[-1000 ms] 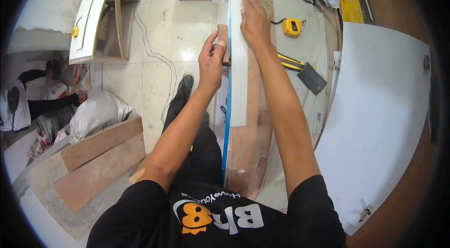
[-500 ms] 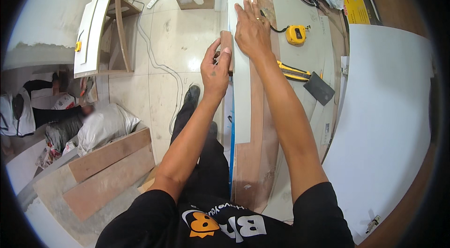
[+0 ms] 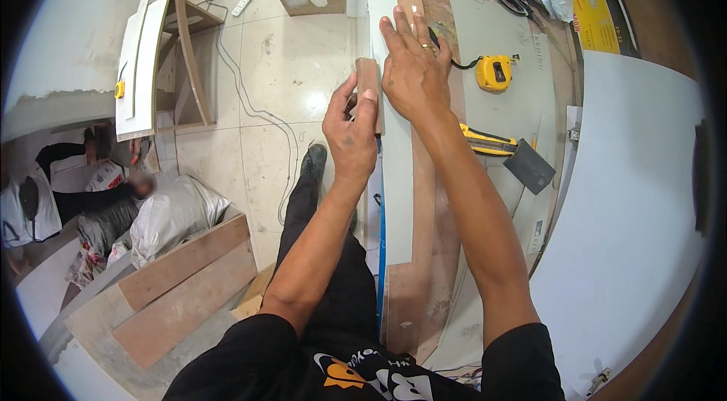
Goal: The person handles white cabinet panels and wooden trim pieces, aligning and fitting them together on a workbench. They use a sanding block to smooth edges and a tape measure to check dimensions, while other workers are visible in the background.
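Note:
A long narrow white strip (image 3: 397, 196) lies lengthwise along the left edge of the wooden workbench (image 3: 413, 302). My right hand (image 3: 416, 79) rests on the strip, palm down with fingers stretched out and a ring on one finger. Beside the strip's left edge, my left hand (image 3: 352, 128) grips a small brown wooden block (image 3: 366, 75), thumb on the near face and fingers on its far side. The block stands up against the bench edge; its lower part and underside are hidden.
To the right on the bench are a yellow tape measure (image 3: 494, 73), a yellow utility knife (image 3: 488, 141), a dark flat pad (image 3: 530, 166) and scissors (image 3: 511, 0). A large white panel (image 3: 621, 212) lies beyond. Leftward, a cable (image 3: 261, 109) crosses the tiled floor; another person (image 3: 38, 196) is at far left.
The whole view has shifted slightly. My left hand keeps its grip on the wooden block at the strip's edge, and my right hand stays flat on the strip.

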`<state>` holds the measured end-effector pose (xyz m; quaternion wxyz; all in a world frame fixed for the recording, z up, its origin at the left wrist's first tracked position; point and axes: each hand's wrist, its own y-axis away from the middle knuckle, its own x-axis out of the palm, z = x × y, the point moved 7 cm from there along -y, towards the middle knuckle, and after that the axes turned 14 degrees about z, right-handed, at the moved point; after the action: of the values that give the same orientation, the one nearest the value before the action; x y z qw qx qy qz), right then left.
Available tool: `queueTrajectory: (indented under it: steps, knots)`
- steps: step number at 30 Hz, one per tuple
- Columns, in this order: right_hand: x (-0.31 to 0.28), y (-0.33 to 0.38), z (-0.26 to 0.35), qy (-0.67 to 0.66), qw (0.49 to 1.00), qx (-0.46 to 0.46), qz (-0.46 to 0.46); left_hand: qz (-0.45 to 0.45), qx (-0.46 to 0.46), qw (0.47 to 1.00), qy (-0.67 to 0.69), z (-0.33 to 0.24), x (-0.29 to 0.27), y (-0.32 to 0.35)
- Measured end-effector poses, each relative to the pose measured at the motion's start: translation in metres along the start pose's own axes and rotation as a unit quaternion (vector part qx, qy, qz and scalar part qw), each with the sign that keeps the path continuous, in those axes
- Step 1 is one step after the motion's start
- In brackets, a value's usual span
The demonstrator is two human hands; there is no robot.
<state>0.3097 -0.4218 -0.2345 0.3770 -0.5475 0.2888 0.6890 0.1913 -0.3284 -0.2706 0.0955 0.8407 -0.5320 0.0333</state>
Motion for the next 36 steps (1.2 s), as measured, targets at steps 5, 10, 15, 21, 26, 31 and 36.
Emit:
queueTrajectory:
  steps: [5, 10, 15, 21, 26, 31, 36]
  knots:
    - [0.001, -0.001, -0.002, 0.023, 1.000, -0.011, -0.009, -0.001, 0.040, 0.999, 0.028, -0.003, 0.005, -0.054]
    - [-0.009, 0.000, 0.002, 0.012, 1.000, -0.011, -0.025, -0.006, 0.030, 0.995, 0.090, 0.005, 0.008, -0.074]
    - [-0.022, -0.043, -0.012, 0.001, 0.993, -0.037, 0.112, -0.006, 0.008, 0.998, 0.056, -0.001, 0.009, -0.068]
    - [-0.016, -0.065, -0.015, 0.035, 0.996, -0.008, -0.077, 0.009, -0.016, 0.999, 0.045, -0.002, 0.009, -0.065]
    - [0.003, -0.069, -0.022, 0.008, 0.998, -0.046, -0.033, 0.008, 0.016, 1.000, 0.016, -0.005, 0.010, -0.066]
    - [0.002, -0.069, -0.022, -0.004, 0.999, -0.049, -0.020, -0.014, 0.031, 0.999, 0.035, -0.007, 0.011, -0.078]
    - [0.001, -0.070, -0.023, -0.013, 0.998, -0.062, -0.023, -0.016, 0.060, 0.997, 0.050, -0.002, 0.012, -0.116]
